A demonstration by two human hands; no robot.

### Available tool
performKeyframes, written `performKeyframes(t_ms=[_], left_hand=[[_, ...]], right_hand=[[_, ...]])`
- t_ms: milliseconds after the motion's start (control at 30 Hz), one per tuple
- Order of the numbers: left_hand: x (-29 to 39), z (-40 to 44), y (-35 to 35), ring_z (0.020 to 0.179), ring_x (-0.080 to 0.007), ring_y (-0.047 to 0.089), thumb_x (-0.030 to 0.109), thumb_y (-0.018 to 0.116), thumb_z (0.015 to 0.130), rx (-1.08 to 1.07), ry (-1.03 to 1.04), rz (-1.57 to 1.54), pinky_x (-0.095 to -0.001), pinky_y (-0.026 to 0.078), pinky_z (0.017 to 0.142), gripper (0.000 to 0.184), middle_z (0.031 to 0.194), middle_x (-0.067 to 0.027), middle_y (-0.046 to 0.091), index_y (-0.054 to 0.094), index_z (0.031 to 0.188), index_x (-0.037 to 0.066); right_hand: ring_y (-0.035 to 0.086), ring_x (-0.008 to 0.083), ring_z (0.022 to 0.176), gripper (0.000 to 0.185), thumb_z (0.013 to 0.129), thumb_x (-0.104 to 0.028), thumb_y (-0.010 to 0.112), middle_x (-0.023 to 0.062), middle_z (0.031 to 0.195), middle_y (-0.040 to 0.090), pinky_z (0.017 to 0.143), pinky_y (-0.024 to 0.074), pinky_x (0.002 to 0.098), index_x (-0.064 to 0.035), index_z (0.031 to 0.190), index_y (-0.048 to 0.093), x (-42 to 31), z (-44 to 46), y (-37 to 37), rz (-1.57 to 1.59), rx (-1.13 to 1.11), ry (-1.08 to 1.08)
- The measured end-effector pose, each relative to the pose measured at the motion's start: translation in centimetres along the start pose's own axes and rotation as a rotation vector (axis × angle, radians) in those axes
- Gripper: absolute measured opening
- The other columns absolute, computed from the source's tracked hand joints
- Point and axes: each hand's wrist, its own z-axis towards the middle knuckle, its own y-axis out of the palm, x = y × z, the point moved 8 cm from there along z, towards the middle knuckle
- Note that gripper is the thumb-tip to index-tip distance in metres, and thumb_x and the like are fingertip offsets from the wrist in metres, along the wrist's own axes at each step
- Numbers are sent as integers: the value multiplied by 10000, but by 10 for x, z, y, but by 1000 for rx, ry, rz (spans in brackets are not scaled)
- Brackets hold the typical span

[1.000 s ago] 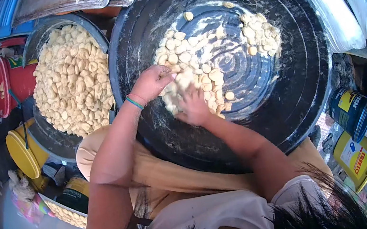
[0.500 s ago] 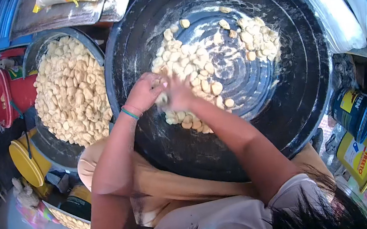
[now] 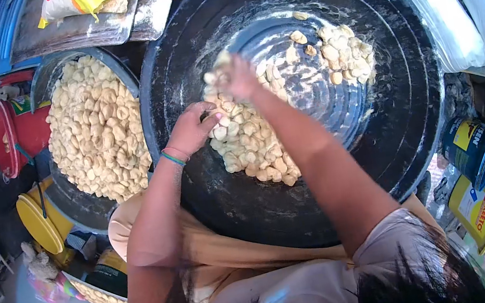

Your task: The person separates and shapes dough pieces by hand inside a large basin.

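Small round pale dough pieces (image 3: 249, 144) lie in a heap in the left half of a wide black basin (image 3: 377, 159). My left hand (image 3: 188, 129) is at the heap's left edge, its thumb and bent fingers apart around the nearest pieces. Over the upper part of the same heap is my right hand (image 3: 238, 81), smeared by motion, so its fingers cannot be made out. A smaller cluster of dough pieces (image 3: 346, 54) sits on the basin's right side, with a few loose ones beside it. White flour streaks the basin floor.
To the left stands a dark tub (image 3: 77, 206) heaped with more dough pieces. Beyond it are a red bucket (image 3: 11, 134) and a yellow bucket (image 3: 38, 222). Trays (image 3: 90, 29) bearing a yellow-and-white bag adjoin the basin's rim; plastic-wrapped bundles (image 3: 436, 13) and a yellow container (image 3: 480, 212) lie right.
My right hand has swept up and away from my left hand, across the heap. Dough pieces have gathered lower down toward me. My left hand's thumb and fingers have parted a little.
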Motion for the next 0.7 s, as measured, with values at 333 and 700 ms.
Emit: performKeyframes(t_ms=[333, 700], left_hand=[[42, -14, -20, 947, -330, 573, 204, 641, 814, 175, 235, 199, -399, 445, 855, 260, 993, -159, 612, 617, 980, 5], [86, -24, -88, 1017, -244, 527, 163, 661, 774, 613, 357, 651, -388, 331, 905, 206, 999, -60, 605, 636, 964, 88]], right_hand=[[341, 326, 1309, 484, 765, -487, 667, 53, 1410, 431, 1103, 118, 591, -376, 1224, 562, 38, -132, -28, -412, -257, -463], [182, 332, 1388, 611, 767, -388, 706, 143, 1511, 208, 1129, 116, 510, -196, 1310, 502, -37, -109, -15, 140, -437, -394]])
